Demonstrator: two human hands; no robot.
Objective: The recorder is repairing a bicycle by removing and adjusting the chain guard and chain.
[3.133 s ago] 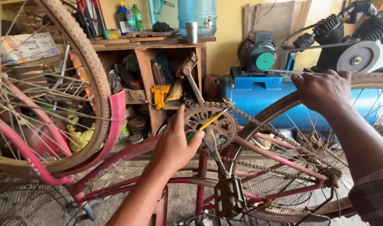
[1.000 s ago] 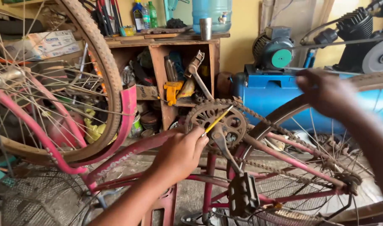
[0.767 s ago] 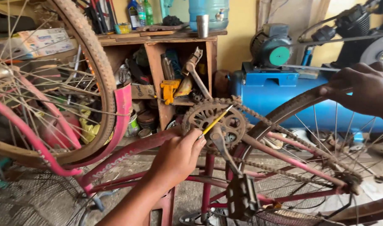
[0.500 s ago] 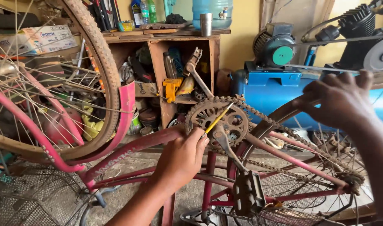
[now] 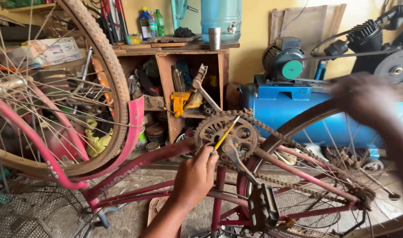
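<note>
A pink bicycle frame stands upside down in front of me. My left hand grips a thin yellow tool whose tip rests against the rusty chainring. A rusty chain runs from the chainring back to the rear hub. My right hand is blurred and lies on the rear tyre at the top of the wheel. One pedal hangs below the chainring, the other crank points up toward the shelf.
The front wheel with a pink mudguard rises at left above a wire basket. A wooden shelf unit full of parts stands behind. A blue air compressor sits at right. Bottles and a blue water jug stand on top.
My right hand has moved along the rear tyre and is blurred now; the pedal below the chainring has shifted slightly. My left hand keeps the yellow tool at the chainring.
</note>
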